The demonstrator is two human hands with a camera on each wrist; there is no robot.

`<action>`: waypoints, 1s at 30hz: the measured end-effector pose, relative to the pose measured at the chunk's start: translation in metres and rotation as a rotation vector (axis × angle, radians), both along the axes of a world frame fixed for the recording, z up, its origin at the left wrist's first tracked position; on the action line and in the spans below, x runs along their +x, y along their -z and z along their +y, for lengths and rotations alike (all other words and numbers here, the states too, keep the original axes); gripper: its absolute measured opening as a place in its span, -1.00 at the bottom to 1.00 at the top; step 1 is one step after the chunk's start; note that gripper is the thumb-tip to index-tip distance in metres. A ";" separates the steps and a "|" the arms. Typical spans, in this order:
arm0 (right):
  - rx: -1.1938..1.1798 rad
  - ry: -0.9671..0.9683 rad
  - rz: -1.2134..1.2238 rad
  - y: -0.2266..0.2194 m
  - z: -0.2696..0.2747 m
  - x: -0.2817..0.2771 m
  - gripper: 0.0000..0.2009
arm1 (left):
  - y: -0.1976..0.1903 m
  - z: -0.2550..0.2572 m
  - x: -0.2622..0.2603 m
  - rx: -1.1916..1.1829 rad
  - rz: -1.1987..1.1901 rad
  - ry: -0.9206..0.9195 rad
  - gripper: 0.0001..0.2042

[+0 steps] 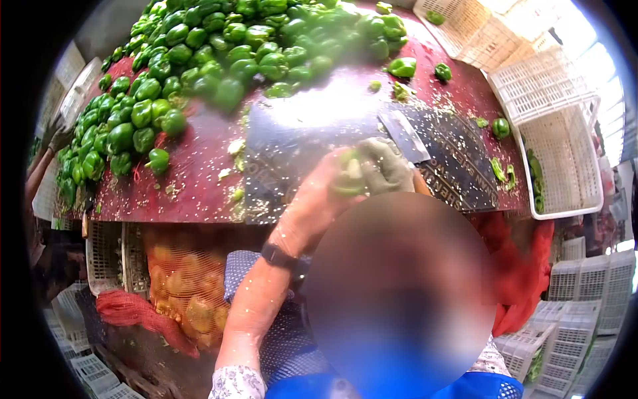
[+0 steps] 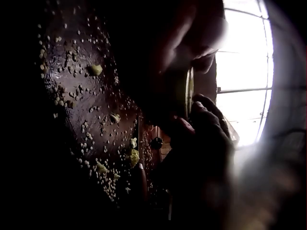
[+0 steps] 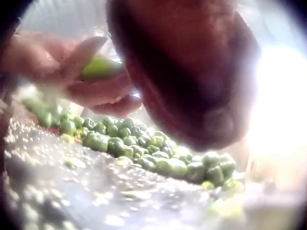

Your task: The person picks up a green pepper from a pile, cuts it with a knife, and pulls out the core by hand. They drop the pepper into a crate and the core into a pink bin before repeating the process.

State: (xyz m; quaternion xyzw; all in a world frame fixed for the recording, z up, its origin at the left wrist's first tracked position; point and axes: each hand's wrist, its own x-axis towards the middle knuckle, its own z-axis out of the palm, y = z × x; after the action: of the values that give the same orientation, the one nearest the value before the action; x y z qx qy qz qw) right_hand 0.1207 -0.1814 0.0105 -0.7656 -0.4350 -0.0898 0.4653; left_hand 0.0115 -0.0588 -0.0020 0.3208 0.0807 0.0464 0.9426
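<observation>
In the head view, the bare left hand [image 1: 325,183] grips a green pepper piece [image 1: 351,170] above a dark board [image 1: 272,159]. Against the piece's right side is the gloved right hand [image 1: 385,163]; whether its fingers pinch anything is unclear. A broad knife blade [image 1: 405,136] lies on the board just beyond the glove. From the left wrist, the pepper's pale edge [image 2: 188,91] shows between the left hand [image 2: 182,43] and dark fingers. The right wrist view shows the left hand [image 3: 72,67] around the green piece [image 3: 100,68], with the right hand [image 3: 192,72] large and blurred in front.
Heaped green peppers [image 1: 232,46] cover the far side of the red table [image 1: 206,146]. Seeds and scraps are scattered about. At the right stands a white crate [image 1: 565,159] with green pieces in it. A net bag [image 1: 186,286] sits below the table's front edge.
</observation>
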 end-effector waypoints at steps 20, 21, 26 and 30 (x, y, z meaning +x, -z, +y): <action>-0.681 -0.099 0.216 -0.006 -0.027 -0.014 -0.76 | 0.002 -0.018 0.011 1.087 0.066 -0.053 -0.66; -0.583 -0.114 0.330 -0.008 -0.027 -0.010 -0.72 | 0.001 -0.015 0.009 1.073 0.004 -0.085 -0.65; -0.175 -0.229 0.490 0.003 -0.035 0.000 -0.75 | -0.007 -0.004 0.006 0.649 0.049 -0.103 -0.68; 0.059 -0.447 0.497 -0.012 -0.055 0.019 -0.93 | -0.006 0.004 0.007 1.165 -0.127 -0.364 -0.71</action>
State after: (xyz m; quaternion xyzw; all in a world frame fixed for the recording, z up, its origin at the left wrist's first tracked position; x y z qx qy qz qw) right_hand 0.1396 -0.2360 0.0220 -0.6359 -0.4626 0.1912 0.5874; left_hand 0.0190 -0.0543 0.0042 0.7608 0.0392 0.2624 0.5923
